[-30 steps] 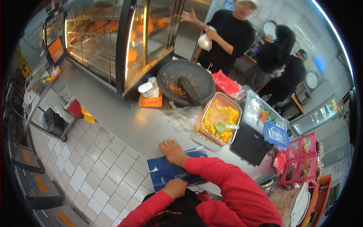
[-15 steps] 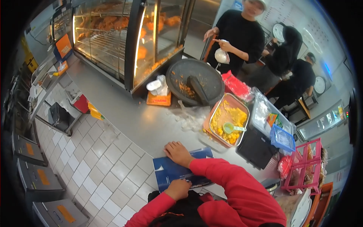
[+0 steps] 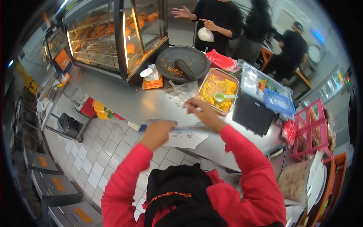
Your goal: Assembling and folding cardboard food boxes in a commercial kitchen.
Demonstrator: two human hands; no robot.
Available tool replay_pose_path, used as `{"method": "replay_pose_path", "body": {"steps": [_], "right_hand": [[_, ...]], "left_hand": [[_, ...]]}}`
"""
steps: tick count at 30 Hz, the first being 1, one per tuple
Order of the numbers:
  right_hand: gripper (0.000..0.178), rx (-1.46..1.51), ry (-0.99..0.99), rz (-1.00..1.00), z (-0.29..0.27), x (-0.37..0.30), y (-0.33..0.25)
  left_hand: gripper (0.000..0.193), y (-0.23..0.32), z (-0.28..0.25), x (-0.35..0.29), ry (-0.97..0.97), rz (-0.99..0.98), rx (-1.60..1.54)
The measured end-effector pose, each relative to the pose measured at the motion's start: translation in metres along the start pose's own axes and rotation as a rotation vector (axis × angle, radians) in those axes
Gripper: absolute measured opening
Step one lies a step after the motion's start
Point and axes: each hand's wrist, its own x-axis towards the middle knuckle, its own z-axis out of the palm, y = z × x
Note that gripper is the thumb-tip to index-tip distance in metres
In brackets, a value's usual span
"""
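In front of me a cardboard box blank [image 3: 185, 140], blue on one side and white with small print on the other, is tipped up at the counter's near edge. My left hand [image 3: 159, 133] is closed on its left end, where a blue edge shows. My right hand [image 3: 204, 113] is over the far side of the cardboard, its fingers curled beside a small white spot; what they hold, if anything, I cannot make out. Just beyond that hand stands a metal tray [image 3: 235, 89] of crumbly yellow food, with a pale green scoop [image 3: 219, 97] in it.
A large stone mortar [image 3: 202, 62] with a pestle [image 3: 184, 70] sits behind, next to a lit glass food warmer [image 3: 121, 38]. A crumpled plastic bag [image 3: 181, 92], black case [image 3: 252, 115], blue basket [image 3: 279, 102] and pink rack [image 3: 312, 125] share the counter. People stand beyond it.
The cardboard has gone from lying blue side up to tipped with white showing. My left hand has moved forward and left onto its end; my right hand has moved forward and right, fingers now curled.
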Motion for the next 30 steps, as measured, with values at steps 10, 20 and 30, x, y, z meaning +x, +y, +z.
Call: {"method": "replay_pose_path", "body": {"steps": [10, 20, 30], "right_hand": [[0.015, -0.365, 0.384, -0.309, 0.045, -0.167, -0.055], [0.077, -0.690, -0.204, -0.107, 0.143, -0.189, 0.035], [0.042, -0.870, -0.141, -0.128, 0.159, -0.189, 0.068]], "left_hand": [[0.034, -0.035, -0.018, -0.018, 0.242, -0.336, -0.588], [0.053, -0.087, 0.119, -0.054, -0.019, -0.850, -1.186], [0.076, -0.078, 0.120, -0.045, 0.222, -0.435, -0.901]]}}
